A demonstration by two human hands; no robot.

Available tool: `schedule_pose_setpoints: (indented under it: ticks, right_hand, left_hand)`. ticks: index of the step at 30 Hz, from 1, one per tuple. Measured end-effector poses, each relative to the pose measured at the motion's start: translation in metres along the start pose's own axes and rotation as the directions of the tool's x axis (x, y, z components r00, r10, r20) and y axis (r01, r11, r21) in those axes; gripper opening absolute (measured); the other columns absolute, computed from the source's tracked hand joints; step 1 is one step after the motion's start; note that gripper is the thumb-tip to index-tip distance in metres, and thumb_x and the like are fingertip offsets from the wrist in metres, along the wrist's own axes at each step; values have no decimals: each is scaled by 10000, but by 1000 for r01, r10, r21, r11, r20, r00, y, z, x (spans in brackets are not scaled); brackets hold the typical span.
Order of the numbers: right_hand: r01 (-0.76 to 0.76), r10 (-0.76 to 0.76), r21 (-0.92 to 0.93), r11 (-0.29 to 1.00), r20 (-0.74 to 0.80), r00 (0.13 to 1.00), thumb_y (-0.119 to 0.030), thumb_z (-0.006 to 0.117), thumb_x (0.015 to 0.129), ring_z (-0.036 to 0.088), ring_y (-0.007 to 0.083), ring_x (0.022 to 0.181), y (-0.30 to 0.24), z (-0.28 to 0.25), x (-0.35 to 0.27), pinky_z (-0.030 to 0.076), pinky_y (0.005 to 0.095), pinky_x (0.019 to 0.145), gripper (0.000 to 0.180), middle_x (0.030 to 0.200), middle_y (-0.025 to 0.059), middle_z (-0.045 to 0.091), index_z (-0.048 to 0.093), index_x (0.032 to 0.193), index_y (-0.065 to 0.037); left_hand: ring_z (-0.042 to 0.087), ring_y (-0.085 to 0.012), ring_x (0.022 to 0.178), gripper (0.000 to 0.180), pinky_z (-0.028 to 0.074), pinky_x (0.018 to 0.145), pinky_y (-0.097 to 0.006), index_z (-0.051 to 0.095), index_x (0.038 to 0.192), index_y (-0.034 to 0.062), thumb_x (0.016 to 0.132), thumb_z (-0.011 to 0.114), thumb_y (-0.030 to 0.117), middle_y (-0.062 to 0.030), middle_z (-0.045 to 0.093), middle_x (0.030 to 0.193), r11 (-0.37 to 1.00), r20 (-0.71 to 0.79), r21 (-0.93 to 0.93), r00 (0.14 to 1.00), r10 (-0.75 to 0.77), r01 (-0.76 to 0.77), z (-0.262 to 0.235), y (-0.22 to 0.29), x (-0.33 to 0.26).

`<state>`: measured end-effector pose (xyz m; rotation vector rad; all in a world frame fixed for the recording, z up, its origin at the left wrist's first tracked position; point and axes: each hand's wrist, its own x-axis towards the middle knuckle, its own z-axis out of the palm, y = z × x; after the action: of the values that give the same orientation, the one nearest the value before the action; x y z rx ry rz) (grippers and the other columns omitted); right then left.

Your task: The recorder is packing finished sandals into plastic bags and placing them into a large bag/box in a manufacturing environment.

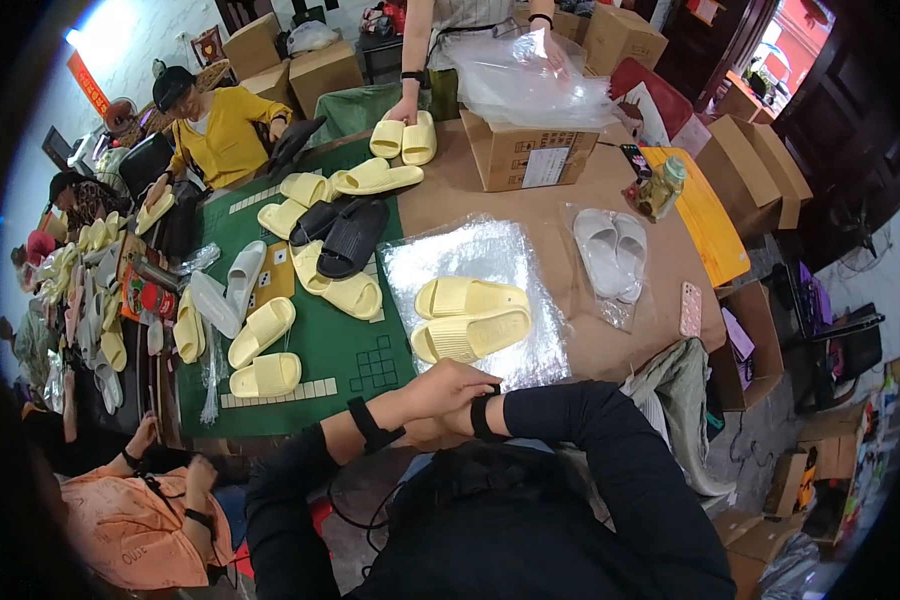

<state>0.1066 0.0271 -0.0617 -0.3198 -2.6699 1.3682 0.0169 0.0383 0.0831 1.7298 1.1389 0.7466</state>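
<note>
- My left hand [448, 385] lies closed over my right wrist; my right hand [422, 432] is hidden, grip unclear.
- Yellow slipper pair [470, 318] rests on clear bag [470, 262], just ahead.
- Best approach, I judge: slide both slippers in together, soles aligned.

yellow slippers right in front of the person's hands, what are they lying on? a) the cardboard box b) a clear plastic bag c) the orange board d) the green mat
b: the pair of yellow slippers lies side by side on a shiny clear plastic bag spread flat on the brown table, beside the green mat, not on it.
</note>
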Motion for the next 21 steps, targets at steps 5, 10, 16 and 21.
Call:
schedule_pose_setpoints:
  ticks: [5,10,16,21]
  right_hand:
    - [-40,43,61,997,-38,998,-271,650,727,507,273,1088,-2,-16,-16,385,401,931,450,1082,112,585,551,1126,-85]
    - [-80,90,124,989,-80,993,-259,638,744,506,271,1087,-9,-29,-29,384,401,932,433,1081,113,586,548,1130,-85]
    - [-91,116,179,980,-131,985,-246,624,763,505,268,1087,-11,-45,-45,383,401,933,412,1079,115,586,545,1134,-85]
    - [-75,106,199,977,-151,983,-235,612,780,505,266,1087,-8,-70,-61,383,401,935,395,1078,116,587,542,1138,-85]
  left_hand:
    - [656,-257,831,211,510,765,-287,659,1007,37,807,616,90,-127,671,909,987,-30,109,992,124,-120,2,3,-3]
    - [658,-230,863,207,508,779,-291,658,999,24,803,616,76,-124,671,941,996,-56,12,995,84,-83,7,2,-5]
    - [640,-217,919,206,492,816,-290,645,1030,34,845,577,97,-125,662,979,996,-68,-87,997,-18,12,15,2,-4]
    - [550,-269,1094,356,420,934,-331,522,1238,96,895,512,188,-127,566,1198,989,-53,150,999,-3,11,21,1,-10]
